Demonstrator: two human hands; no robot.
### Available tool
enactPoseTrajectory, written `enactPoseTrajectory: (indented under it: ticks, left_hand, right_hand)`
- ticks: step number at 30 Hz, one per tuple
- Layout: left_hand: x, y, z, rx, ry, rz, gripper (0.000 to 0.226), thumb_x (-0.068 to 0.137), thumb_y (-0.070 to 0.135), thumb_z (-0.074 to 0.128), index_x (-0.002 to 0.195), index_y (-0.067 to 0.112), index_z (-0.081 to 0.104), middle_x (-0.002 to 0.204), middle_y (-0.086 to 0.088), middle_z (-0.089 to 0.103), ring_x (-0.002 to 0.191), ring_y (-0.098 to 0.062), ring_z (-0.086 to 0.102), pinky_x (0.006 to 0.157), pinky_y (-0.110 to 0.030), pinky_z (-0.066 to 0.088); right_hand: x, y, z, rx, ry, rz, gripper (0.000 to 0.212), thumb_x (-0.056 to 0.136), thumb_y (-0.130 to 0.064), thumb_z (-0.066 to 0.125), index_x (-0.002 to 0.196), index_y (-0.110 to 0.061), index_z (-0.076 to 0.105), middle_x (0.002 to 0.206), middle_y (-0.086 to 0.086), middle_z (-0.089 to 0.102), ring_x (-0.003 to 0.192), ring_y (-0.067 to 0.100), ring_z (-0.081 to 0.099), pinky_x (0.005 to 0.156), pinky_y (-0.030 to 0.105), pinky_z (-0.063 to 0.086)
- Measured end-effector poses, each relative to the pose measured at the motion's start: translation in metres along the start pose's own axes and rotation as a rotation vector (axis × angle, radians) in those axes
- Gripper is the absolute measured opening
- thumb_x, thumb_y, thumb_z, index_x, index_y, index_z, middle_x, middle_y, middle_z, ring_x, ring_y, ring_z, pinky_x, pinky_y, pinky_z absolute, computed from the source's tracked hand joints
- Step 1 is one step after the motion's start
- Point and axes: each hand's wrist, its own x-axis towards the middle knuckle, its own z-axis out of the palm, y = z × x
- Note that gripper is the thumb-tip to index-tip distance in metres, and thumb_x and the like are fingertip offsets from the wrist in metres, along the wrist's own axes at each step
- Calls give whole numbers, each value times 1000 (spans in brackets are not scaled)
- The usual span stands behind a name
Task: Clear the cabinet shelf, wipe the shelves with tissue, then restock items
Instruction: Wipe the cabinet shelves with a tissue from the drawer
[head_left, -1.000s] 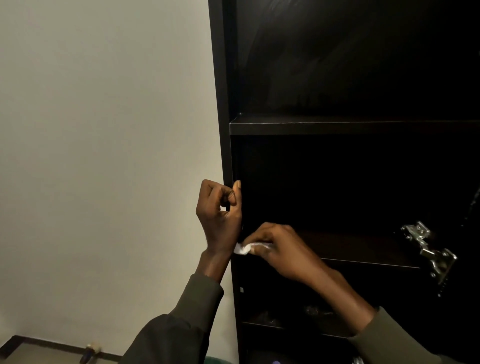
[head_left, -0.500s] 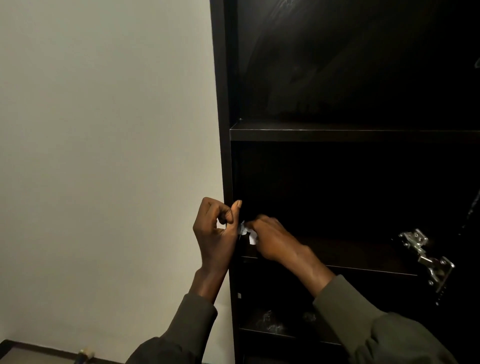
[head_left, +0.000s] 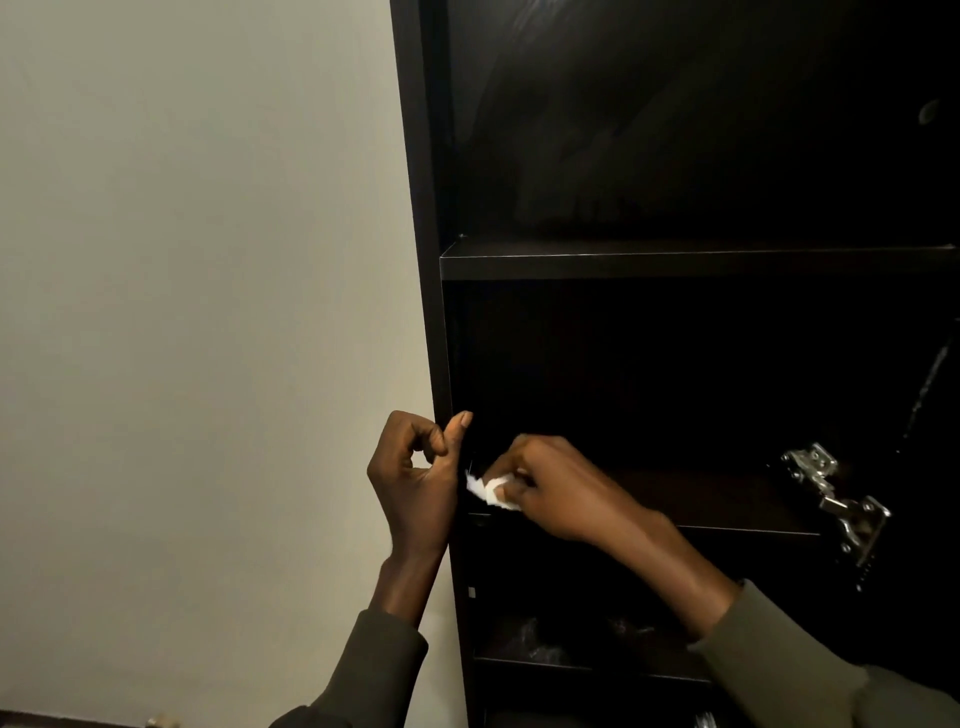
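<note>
Head view of a dark cabinet (head_left: 675, 156) standing against a pale wall (head_left: 197, 312). The right hand (head_left: 561, 488) reaches into the cabinet at the left end of the middle shelf (head_left: 727, 504), fingers curled around a small crumpled white tissue (head_left: 488, 488) that shows between the fingertips. The tissue sits at the shelf's front left corner, just beside the inner face of the cabinet's left side panel (head_left: 423, 260); whether it presses on the shelf board or on the panel cannot be told in the darkness.

The left hand (head_left: 415, 483) is raised at the front edge of that same side panel. Its fingers are curled inward toward the palm and its thumb points upward, the tip lying against the panel's edge; nothing is visible in its hold. Both forearms wear olive-grey sleeves (head_left: 810, 670).

Above, the upper shelf (head_left: 675, 262) shows a lighter front edge. A metal door hinge (head_left: 836, 499) is visible at the right, near the right end of the middle shelf. On the lower shelf (head_left: 587, 665) lie dim, glinting things too dark to identify.
</note>
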Motion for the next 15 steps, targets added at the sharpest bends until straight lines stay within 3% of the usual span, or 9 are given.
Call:
enactPoseTrajectory:
  ticks: [4, 9, 15]
  left_hand:
    - [-1, 1, -3, -3, -9, -11, 37, 86, 11, 76, 64, 6, 47, 64, 0, 46, 60, -18, 44, 59, -27, 41]
    - [1, 1, -6, 22, -39, 38, 38, 85, 7, 76, 63, 6, 46, 64, 2, 46, 60, -16, 44, 61, -22, 39]
    - [0, 0, -4, 13, -38, 28, 37, 86, 6, 75, 63, 9, 46, 65, 4, 46, 60, -13, 43, 62, -19, 39]
  right_hand:
    - [25, 8, 3, -150, 215, -1, 28, 91, -16, 63, 117, -25, 67, 114, -4, 60, 109, 12, 58, 92, 28, 51]
    - [39, 6, 42, -210, 142, -7, 31, 90, -5, 57, 120, -12, 60, 124, 10, 53, 118, 28, 50, 99, 34, 43]
    - [30, 0, 58, -123, 193, 60, 37, 90, -9, 61, 126, -17, 56, 129, 3, 50, 118, 21, 46, 100, 29, 40]
